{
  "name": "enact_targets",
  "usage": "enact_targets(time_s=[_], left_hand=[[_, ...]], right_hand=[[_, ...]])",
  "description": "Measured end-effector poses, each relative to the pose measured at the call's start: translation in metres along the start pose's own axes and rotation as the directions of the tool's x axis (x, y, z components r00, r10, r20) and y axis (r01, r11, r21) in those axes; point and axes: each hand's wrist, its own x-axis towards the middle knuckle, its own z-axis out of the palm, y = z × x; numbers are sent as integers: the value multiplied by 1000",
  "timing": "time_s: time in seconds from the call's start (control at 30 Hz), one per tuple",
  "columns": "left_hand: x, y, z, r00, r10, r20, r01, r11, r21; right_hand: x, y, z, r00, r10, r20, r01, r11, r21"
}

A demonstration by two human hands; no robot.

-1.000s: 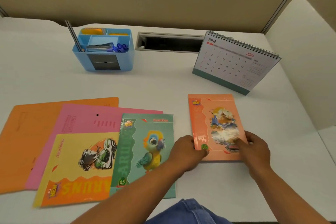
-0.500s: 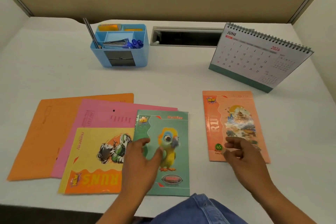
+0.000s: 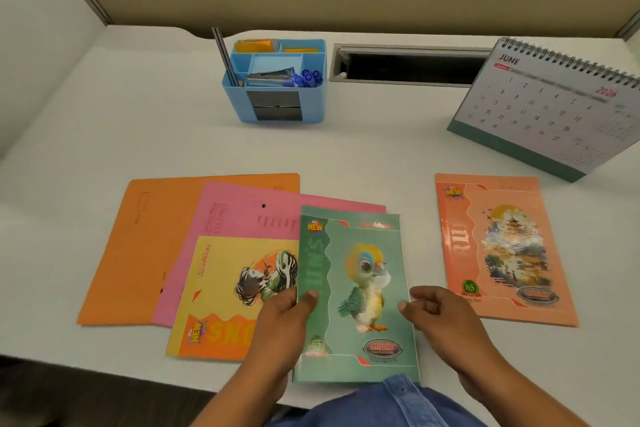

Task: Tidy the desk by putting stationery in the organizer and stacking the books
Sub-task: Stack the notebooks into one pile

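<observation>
A green parrot notebook (image 3: 353,291) lies at the desk's near edge, and both hands are on it. My left hand (image 3: 284,315) grips its left edge, thumb on the cover. My right hand (image 3: 438,314) holds its right edge, thumb on the cover. To its left, partly under it, lies a yellow notebook (image 3: 228,291) on a pink folder (image 3: 242,218) and an orange folder (image 3: 145,239). An orange pagoda notebook (image 3: 498,246) lies flat on the right. The blue organizer (image 3: 277,80) stands at the back with pens, a stapler and sticky notes inside.
A spiral desk calendar (image 3: 550,107) stands at the back right. A cable slot (image 3: 408,64) is cut into the desk behind the organizer. Partition walls close the back and both sides. My blue-denim lap (image 3: 398,402) shows at the bottom edge.
Both hands left the orange pagoda notebook and moved left to the green parrot notebook, now gripping its two side edges. The view shifted to the left.
</observation>
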Motion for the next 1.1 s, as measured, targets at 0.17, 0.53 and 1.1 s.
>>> enact_targets(time_s=[0.17,0.53,1.1], left_hand=[[-10,11,9,982,32,184,14,970,-242],[10,37,104,895,71,441,-46,997,-67],[51,28,187,895,261,361,-432,705,562]], right_hand=[[0,3,-4,998,57,13,-58,966,252],[-7,1,-104,970,41,-240,72,894,441],[72,11,-163,843,-196,-501,111,975,-194]])
